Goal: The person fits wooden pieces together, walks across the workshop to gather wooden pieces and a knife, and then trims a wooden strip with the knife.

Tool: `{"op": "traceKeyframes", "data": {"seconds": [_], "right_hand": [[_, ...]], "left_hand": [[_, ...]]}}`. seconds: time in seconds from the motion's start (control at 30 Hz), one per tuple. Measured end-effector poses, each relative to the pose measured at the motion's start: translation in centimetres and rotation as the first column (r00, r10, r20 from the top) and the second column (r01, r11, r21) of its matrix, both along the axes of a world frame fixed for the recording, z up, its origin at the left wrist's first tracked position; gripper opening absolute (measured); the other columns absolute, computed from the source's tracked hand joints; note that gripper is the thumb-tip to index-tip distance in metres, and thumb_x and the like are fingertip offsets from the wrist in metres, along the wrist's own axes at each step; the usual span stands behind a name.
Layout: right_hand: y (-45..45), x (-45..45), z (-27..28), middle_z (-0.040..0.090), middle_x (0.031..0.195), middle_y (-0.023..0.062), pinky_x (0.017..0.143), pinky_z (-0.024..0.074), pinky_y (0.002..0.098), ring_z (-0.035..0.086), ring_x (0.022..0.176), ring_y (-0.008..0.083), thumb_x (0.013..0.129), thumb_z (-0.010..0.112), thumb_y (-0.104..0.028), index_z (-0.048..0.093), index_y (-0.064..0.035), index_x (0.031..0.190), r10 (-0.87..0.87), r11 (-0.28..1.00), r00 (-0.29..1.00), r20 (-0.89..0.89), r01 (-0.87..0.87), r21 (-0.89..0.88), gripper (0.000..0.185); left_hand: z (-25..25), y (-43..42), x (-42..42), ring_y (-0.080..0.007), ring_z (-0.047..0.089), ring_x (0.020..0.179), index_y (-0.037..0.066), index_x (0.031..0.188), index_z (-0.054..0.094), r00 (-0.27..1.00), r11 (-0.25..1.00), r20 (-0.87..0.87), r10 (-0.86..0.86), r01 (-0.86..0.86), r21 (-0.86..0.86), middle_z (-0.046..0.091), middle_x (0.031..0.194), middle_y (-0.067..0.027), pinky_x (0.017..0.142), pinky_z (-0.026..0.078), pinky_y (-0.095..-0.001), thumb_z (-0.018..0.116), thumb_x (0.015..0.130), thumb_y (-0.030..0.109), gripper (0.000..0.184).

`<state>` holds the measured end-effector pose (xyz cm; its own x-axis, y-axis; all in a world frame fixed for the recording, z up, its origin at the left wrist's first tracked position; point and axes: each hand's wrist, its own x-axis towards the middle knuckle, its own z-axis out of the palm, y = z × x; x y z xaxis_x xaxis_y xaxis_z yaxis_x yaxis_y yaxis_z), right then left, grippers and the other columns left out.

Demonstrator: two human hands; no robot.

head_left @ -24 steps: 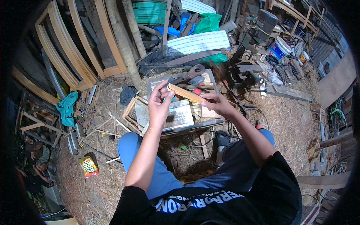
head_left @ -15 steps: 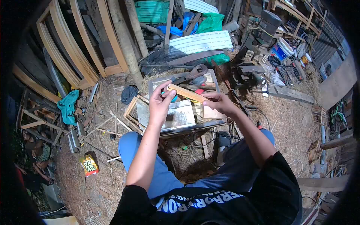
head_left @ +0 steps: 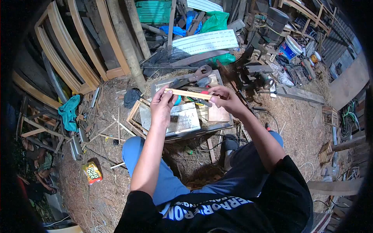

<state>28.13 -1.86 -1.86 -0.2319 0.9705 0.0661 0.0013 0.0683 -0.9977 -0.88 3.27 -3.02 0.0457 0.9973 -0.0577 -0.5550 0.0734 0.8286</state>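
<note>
Between my two hands, above the low workbench, I hold a short pale wooden strip with its narrow side toward me. My left hand pinches its left end, and my right hand grips the right end. Behind the strip, a handsaw lies across the back of the bench. A whitish board rests on the bench top under my left hand, with a smaller reddish wood block to its right. Other tools beneath the strip are partly hidden.
A small wooden frame leans at the bench's left side. Tall wooden frames stand at the far left. On the shavings-covered floor lie a yellow snack bag and a long beam. A white-blue bucket sits back right. A person is at far left.
The wooden strip has turned in my hands, from showing its broader face to showing a thinner edge, and sits nearly level. Both hands keep hold of its ends.
</note>
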Motion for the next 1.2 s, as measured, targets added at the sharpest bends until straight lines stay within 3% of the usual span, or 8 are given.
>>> {"op": "traceKeyframes", "data": {"seconds": [0.07,0.17,0.2,0.3,0.4,0.7,1.2], "right_hand": [[0.2,0.4,0.2,0.072,0.097,0.0047,0.083,0.0518,0.0306,0.064,0.087,0.0127,0.104,0.066,-0.023,0.064,-0.0012,0.137,-0.003,0.999,0.997,-0.081,-0.001,-0.042,0.04],[0.6,1.0,0.2,0.072,0.107,0.0119,0.087,0.0564,0.035,0.07,0.099,0.0189,0.107,0.06,-0.021,0.065,0.0044,0.13,0.11,0.977,0.859,-0.499,-0.185,-0.103,0.035],[0.6,0.9,0.5,0.072,0.114,0.0164,0.089,0.0579,0.037,0.071,0.101,0.0214,0.107,0.058,-0.016,0.064,0.006,0.132,0.115,0.973,0.829,-0.548,-0.206,-0.108,0.034],[0.3,0.6,1.1,0.072,0.118,0.019,0.094,0.058,0.0383,0.071,0.104,0.0238,0.106,0.059,-0.015,0.063,0.0068,0.133,0.009,0.968,0.817,-0.576,-0.151,-0.198,0.035],[0.7,0.6,0.5,0.071,0.121,0.0205,0.098,0.0576,0.0399,0.071,0.107,0.0257,0.106,0.059,-0.014,0.063,0.0071,0.133,0.016,0.972,0.818,-0.574,-0.148,-0.184,0.035],[1.6,0.8,0.0,0.069,0.126,0.0201,0.106,0.0548,0.0422,0.07,0.114,0.0286,0.103,0.064,-0.01,0.064,0.007,0.132,0.002,0.976,0.813,-0.583,-0.13,-0.176,0.033],[1.7,0.4,-1.1,0.065,0.13,0.016,0.112,0.0505,0.0436,0.066,0.122,0.0323,0.099,0.071,-0.01,0.062,0.0026,0.133,-0.116,0.951,0.732,-0.671,-0.113,-0.288,0.037]], "left_hand": [[-0.2,0.2,-0.2,-0.0199,0.07,0.105,0.003,0.137,0.061,0.997,0.999,0.071,-0.003,0.007,-0.048,0.068,0.107,-0.0067,0.097,0.062,-0.037,0.069,0.101,0.009,0.037],[-1.0,0.8,-0.6,-0.0207,0.071,0.099,0.003,0.135,0.064,0.987,0.992,0.157,0.018,0.002,-0.125,0.07,0.111,-0.008,0.098,0.063,-0.0373,0.071,0.099,0.006,0.037],[-0.9,0.8,-0.6,-0.021,0.071,0.101,0.004,0.135,0.064,0.987,0.99,0.16,0.015,0.008,-0.141,0.07,0.112,-0.0085,0.099,0.062,-0.0374,0.072,0.099,0.008,0.037],[-0.6,0.7,-0.5,-0.0205,0.071,0.101,0.004,0.135,0.064,0.988,0.985,0.151,0.025,0.002,-0.173,0.07,0.112,-0.0086,0.099,0.062,-0.0376,0.071,0.1,0.008,0.037],[-0.6,0.8,-0.4,-0.0198,0.071,0.1,0.004,0.134,0.063,0.987,0.989,0.159,0.026,-0.002,-0.149,0.069,0.112,-0.0085,0.098,0.062,-0.0376,0.071,0.1,0.008,0.036],[-0.6,1.0,-0.3,-0.0212,0.072,0.098,0.006,0.134,0.063,0.99,0.994,0.135,0.033,-0.019,-0.103,0.069,0.112,-0.009,0.095,0.064,-0.036,0.071,0.1,0.007,0.035],[0.4,0.4,-0.2,-0.0212,0.068,0.107,0.006,0.146,0.05,0.992,0.997,0.123,0.006,0.003,-0.075,0.065,0.117,-0.0082,0.102,0.06,-0.0373,0.07,0.101,0.011,0.05]]}}
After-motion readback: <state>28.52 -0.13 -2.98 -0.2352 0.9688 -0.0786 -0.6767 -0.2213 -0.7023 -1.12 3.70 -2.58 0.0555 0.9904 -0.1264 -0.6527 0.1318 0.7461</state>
